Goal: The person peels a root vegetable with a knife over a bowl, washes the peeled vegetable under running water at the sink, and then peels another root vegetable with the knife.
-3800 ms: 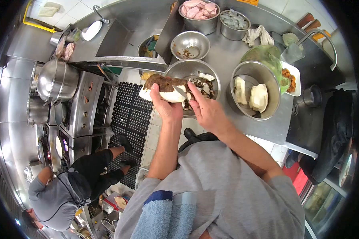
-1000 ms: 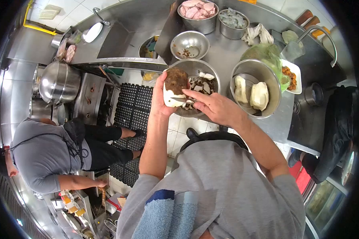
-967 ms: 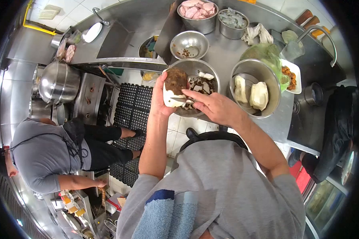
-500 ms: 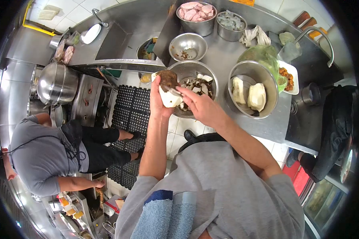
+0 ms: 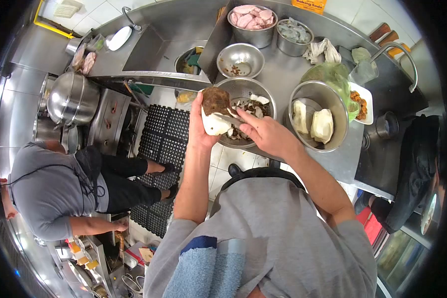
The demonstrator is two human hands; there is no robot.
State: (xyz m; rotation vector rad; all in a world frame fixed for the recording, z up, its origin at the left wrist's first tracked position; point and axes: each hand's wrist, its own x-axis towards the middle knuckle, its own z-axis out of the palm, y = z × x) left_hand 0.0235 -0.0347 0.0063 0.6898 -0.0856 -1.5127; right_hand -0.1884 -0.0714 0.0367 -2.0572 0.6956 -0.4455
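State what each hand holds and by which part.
Left hand: partly peeled tuber, by the side away from the knife. Right hand: that knife, seemingly by its handle, which is hidden.

The root (image 5: 215, 113) is brown and white, the bag (image 5: 329, 78) green, the towel (image 5: 198, 268) blue and navy.

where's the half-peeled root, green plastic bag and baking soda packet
Half-peeled root (image 5: 215, 104), head view: brown skin.
Green plastic bag (image 5: 330, 76), head view: upper part.
Baking soda packet (image 5: 310, 5), head view: printed front.

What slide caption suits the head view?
Left hand holds a part-peeled root, right hand a knife, at a bowl of peelings.
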